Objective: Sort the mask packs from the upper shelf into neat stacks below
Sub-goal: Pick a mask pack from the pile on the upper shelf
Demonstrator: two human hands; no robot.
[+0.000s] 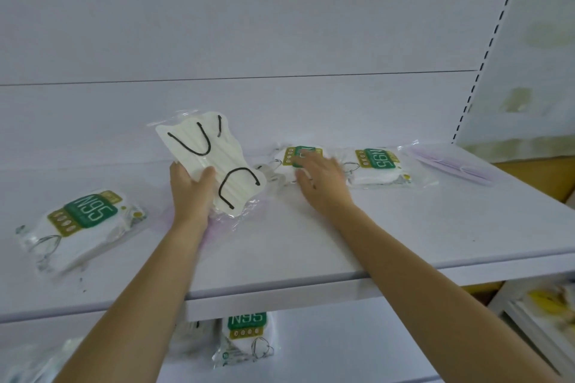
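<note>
White shop shelving, plain back panel [280, 25], slotted upright [485, 50] at 2 o'clock. One view, head cam.

Upper shelf [404, 227] stock:
- left N95 pack [84, 224] at 8 o'clock, lying flat
- middle N95 pack [300, 155] just right of centre
- right N95 pack [378, 166] at 3 o'clock, just beside the middle one; can't tell if the wrappers overlap
- lilac pack [451, 168] further out at 3 o'clock, near the shelf end

Left hand [191, 193] grips the cream pack [217, 146] with black ear loops: thumb on the front, fingers curled behind, pack tilted up off the shelf. Faint second lilac pack [214, 228] lies under it.

Right hand [323, 183] is over the middle N95 pack, fingers straight and spread. Motion blur, so can't tell if it's pressing or just above.

Lower shelf [342, 351] at 6 o'clock: lower N95 pack [247, 336] under the lip, blurry packs [37, 361] at 7 o'clock.

My read: mid-collection, most of the top stock not yet moved.

To do it well:
- pinch the middle N95 by the wrapper edge, since slick film will likely slide under a flat palm
- lift clear of its neighbour so it doesn't drag
- place N95 on the N95 stack, labels aligned
- keep cream and lilac in separate piles
</note>
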